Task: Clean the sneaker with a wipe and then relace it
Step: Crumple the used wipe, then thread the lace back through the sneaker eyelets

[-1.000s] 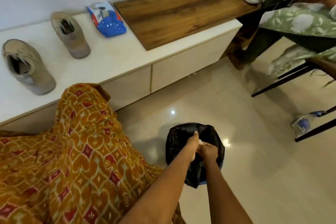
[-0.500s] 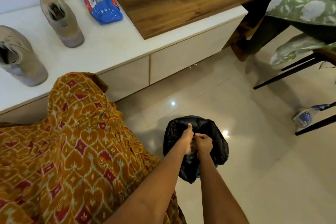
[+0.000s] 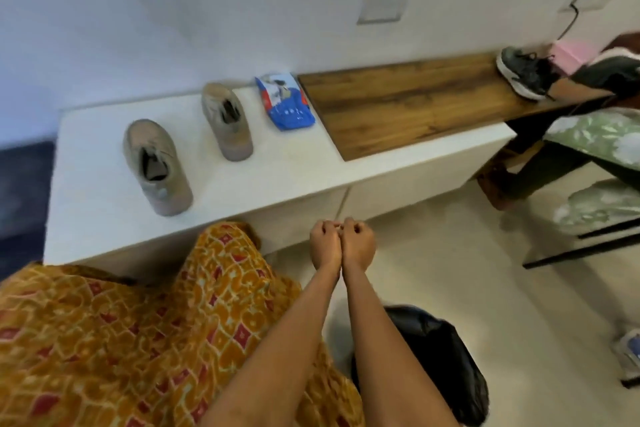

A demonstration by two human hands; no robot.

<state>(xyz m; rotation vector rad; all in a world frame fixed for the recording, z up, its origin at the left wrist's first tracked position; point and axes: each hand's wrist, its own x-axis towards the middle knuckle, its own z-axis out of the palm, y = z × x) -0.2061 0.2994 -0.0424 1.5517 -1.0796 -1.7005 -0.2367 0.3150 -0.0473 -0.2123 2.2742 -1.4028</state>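
One head-worn wide-angle view; looks forward and down, near the forearms, toward the white cabinet [image 3: 294,163].

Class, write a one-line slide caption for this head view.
Both hands, left and right, curled together above the floor; two beige sneakers and wipes pack wait on the white counter.

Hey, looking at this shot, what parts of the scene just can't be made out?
All head view:
- Left hand and right hand: curled fingers face away, so anything pinched between them is hidden.
- Near sneaker and far sneaker: motion blur hides whether laces are in.
- Wipes pack: print too blurred to read.
- Bin bag: the right forearm covers part, contents unseen.
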